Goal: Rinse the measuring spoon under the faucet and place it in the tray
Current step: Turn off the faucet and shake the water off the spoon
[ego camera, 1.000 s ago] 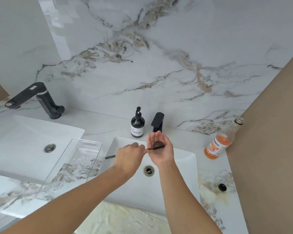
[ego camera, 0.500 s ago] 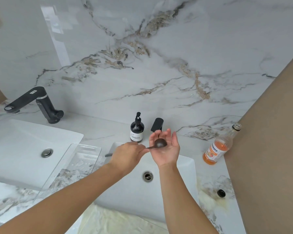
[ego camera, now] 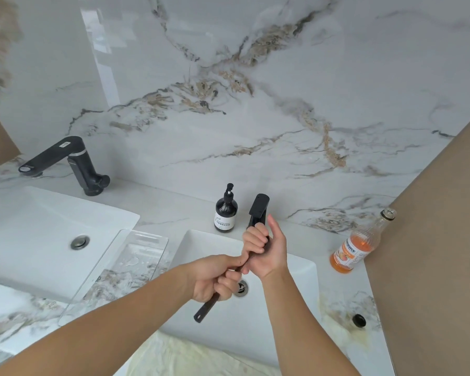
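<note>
Both forearms are reaching in from six o'clock. The left hand (ego camera: pixel 215 278) is curling in a fist-like grip, knuckles up. The right hand (ego camera: pixel 266 249), toward one o'clock of it, is folding its fingers (ego camera: pixel 251 240) inward.

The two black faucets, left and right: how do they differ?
The left faucet has a long spout slanting out over the left sink; no hand is near. The right faucet looks shorter and stands behind the right hand, over the right sink. Both are matte black.

Head view: single wide-angle camera, worn on the head.
Looks forward and down, close over the right sink (ego camera: pixel 307 270); takes in the marble wall (ego camera: pixel 282 90), the worktop (ego camera: pixel 158 210), and both forearms entering from the bottom edge.
</note>
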The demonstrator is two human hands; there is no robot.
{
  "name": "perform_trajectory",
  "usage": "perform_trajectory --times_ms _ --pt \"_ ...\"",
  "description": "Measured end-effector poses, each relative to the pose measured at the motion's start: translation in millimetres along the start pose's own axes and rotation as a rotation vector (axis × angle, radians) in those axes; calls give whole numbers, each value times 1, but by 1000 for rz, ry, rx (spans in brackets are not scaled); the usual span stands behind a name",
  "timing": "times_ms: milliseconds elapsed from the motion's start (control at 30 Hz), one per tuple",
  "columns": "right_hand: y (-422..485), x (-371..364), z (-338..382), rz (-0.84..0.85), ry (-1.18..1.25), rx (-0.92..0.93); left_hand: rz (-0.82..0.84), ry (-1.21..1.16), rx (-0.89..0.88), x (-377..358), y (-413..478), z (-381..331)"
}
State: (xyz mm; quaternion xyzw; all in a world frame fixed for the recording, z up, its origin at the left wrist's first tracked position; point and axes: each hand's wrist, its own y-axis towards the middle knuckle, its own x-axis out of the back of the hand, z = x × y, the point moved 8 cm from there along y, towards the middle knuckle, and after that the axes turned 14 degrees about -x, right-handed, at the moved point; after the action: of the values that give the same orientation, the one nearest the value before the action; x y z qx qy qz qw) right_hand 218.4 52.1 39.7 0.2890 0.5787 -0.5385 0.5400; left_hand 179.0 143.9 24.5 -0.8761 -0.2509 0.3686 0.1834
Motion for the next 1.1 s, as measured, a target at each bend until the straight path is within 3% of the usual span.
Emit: perform_trajectory --times_ms 67,133,233,333,400,467,533,633,767,900,967,1100 --pt "-1 -10 -10 133 44 -61 122 -43 38 -10 -1 5" --pt "-3 -9 -13 119 -39 -78 147 80 69 -3 -5 4" --pt "-4 21 -15 -188 -274 -115 1 678 29 31 -12 -18" --pt "-8 49 -17 -524 -442 -150 -228 1402 -169 44 -15 -54" --pt "-9 47 -15 -652 -677 -188 -397 1726 -253 44 -14 -59" --pt "-11 31 -4 -761 -1004 -198 -453 1716 -327 47 -10 -53" --pt "-13 2 10 -797 -1319 -139 -388 1397 -407 58 -3 -42" --pt "-17 -49 14 -709 -1727 -142 -224 989 -520 60 4 -29" --pt "-21 -100 14 -757 -2202 -198 -76 905 -679 47 15 -36" --pt "-20 -113 3 -845 -2342 -172 2 1080 -636 49 26 -35" --pt "-20 -110 1 -854 -2339 -206 9 1102 -585 58 33 -29" --pt "-20 -114 12 -885 -2281 -92 19 1092 -571 64 38 -26"
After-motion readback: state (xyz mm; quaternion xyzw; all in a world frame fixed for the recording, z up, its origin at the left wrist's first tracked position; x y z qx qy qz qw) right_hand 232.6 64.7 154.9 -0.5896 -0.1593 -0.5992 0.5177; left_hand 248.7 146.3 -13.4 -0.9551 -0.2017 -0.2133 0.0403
